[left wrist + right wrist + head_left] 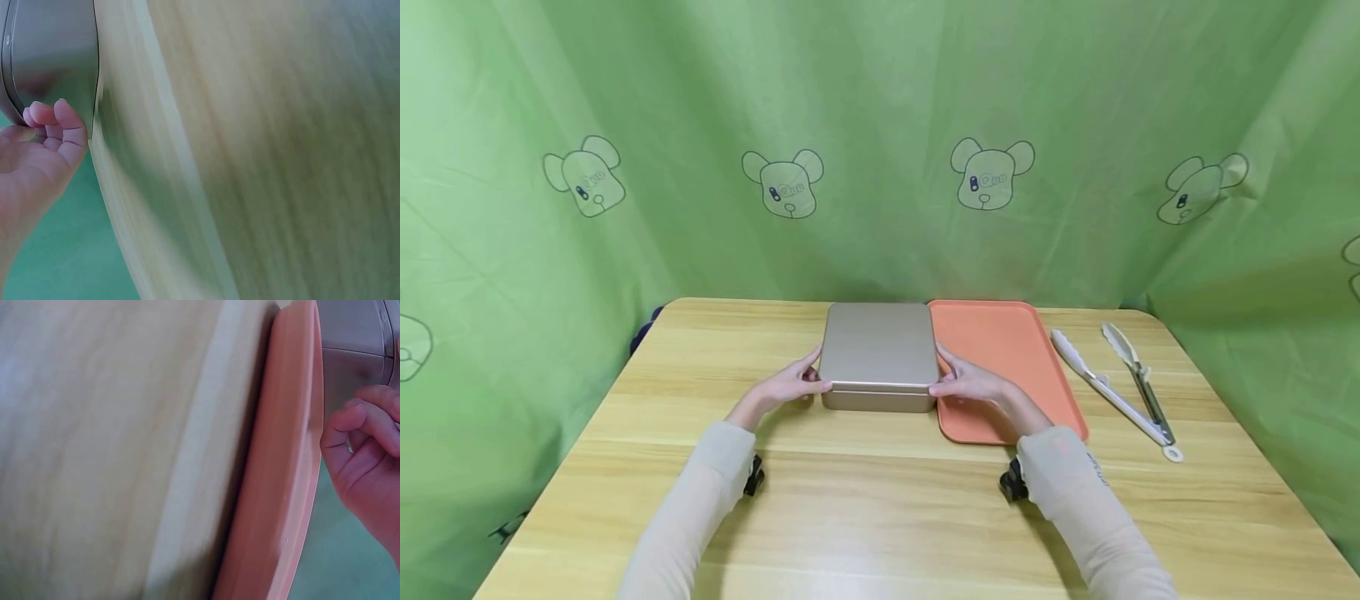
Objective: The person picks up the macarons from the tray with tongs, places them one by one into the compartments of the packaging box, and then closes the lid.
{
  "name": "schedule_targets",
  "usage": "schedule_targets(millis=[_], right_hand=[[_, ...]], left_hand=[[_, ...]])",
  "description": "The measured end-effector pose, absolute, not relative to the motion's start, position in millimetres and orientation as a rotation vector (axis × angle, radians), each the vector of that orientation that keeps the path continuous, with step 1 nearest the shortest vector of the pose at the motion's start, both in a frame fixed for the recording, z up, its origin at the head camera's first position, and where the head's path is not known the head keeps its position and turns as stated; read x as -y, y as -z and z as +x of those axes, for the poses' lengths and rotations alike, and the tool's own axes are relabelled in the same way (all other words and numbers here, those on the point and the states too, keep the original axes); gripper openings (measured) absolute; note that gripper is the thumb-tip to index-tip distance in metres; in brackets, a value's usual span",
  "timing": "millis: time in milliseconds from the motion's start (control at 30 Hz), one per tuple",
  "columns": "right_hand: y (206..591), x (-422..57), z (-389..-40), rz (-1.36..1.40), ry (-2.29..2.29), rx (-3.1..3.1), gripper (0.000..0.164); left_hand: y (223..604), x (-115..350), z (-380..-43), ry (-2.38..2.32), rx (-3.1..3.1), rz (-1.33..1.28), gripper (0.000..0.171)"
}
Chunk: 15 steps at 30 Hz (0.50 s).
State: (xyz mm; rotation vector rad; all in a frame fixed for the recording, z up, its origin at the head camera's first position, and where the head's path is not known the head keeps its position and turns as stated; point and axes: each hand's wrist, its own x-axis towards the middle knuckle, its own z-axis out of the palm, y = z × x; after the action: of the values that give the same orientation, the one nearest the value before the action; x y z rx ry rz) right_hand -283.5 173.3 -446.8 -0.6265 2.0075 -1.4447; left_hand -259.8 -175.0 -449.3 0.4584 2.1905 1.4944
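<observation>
A closed, square metal tin box (880, 346) with a bronze-grey lid stands near the back edge of the table. My left hand (786, 384) holds its left side, thumb at the front corner of the lid and index finger reaching back along the edge. On the opposite side my right hand (973, 383) holds it the same way, over the orange tray (1000, 350). In the left wrist view the other fingers (72, 125) curl beside the tin's wall. Curled fingers (344, 428) also show next to the tin in the right wrist view. The tin's contents are hidden.
Tongs (1123, 400) with pale tips lie spread on the wooden table (850, 517), right of the tray. A green curtain (880, 100) with bear-head outlines hangs behind and at both sides. The tray's left edge runs close along the tin's right side.
</observation>
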Motion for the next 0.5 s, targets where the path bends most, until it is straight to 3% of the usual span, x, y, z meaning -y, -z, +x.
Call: schedule_targets(millis=[500], right_hand=[[447.8, -175.2, -282.6, -0.618, 1.357, -2.051, 0.096]], left_hand=[[452.9, 173.5, -260.5, -1.488, -2.187, 0.476, 0.086]])
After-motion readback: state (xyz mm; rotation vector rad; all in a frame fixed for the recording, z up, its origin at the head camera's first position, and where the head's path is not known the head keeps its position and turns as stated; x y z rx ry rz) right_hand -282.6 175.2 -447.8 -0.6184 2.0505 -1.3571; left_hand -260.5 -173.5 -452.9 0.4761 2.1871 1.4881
